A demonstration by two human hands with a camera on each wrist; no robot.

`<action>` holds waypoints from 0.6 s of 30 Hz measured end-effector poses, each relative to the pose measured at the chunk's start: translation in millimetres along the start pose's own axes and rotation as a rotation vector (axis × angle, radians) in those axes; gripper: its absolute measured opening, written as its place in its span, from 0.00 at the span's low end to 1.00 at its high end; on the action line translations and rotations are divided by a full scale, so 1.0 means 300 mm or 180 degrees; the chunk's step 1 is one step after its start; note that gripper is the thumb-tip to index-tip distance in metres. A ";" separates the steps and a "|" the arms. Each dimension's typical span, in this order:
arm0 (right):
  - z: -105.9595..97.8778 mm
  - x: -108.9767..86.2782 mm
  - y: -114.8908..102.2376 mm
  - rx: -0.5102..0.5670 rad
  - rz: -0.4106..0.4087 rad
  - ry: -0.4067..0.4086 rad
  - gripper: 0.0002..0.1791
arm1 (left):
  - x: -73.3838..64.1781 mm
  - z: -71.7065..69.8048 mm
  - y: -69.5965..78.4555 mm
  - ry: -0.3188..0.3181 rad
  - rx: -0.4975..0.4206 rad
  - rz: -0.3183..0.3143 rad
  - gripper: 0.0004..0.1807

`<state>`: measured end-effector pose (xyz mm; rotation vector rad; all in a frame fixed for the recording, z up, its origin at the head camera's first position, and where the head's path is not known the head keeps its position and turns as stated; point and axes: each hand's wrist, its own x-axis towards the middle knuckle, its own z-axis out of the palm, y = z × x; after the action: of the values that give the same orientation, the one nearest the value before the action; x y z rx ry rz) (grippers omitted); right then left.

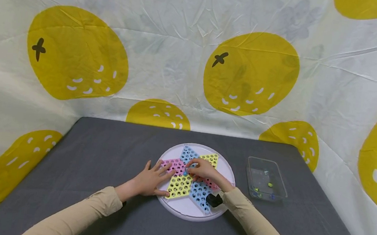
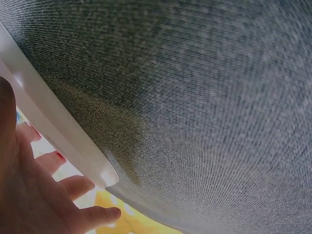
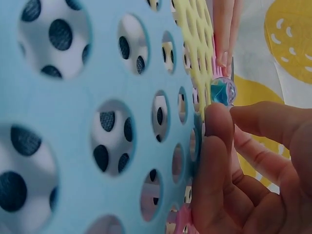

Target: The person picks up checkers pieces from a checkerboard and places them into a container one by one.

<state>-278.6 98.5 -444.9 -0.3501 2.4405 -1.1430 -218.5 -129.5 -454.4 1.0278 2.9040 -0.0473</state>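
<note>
A round white game board [image 1: 195, 213] with a star of pink, yellow and blue perforated sections lies on the table. My right hand [image 1: 203, 169] is over the middle of the star, its thumb and index finger pinching at a clear marble with blue inside [image 3: 223, 91]. The fingertips partly hide the contact. A blue marble [image 1: 185, 173] shows by these fingertips in the head view. My left hand [image 1: 151, 179] rests on the board's left side with fingers spread over the pink and yellow sections, holding nothing.
A clear plastic box [image 1: 268, 174] with several marbles stands right of the board. Dark grey cloth [image 1: 120, 141] covers the table. Behind it hangs a white curtain [image 1: 166, 65] with yellow fruit shapes. A black object [image 1: 214, 200] is at the right wrist.
</note>
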 end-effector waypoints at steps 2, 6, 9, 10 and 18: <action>0.003 -0.003 -0.005 -0.0038 0.0001 0.0033 0.08 | -0.001 0.000 0.000 0.0004 -0.0007 0.0005 0.42; 0.005 -0.008 -0.013 -0.0076 -0.0016 0.0046 0.07 | -0.003 0.001 -0.002 0.0018 0.0015 0.0010 0.42; 0.005 -0.010 -0.016 -0.0078 -0.0017 0.0033 0.06 | -0.003 0.002 -0.003 0.0013 0.0025 0.0010 0.42; 0.005 -0.010 -0.017 -0.0082 -0.0022 0.0031 0.06 | -0.002 0.002 -0.003 0.0010 0.0020 0.0010 0.42; 0.007 -0.010 -0.018 -0.0063 -0.0022 0.0039 0.05 | 0.002 0.001 -0.003 -0.0030 -0.0021 -0.0003 0.42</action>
<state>-274.6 94.9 -441.1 -0.3589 2.4644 -1.1277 -219.4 -130.0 -454.7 1.0225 2.8942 -0.0422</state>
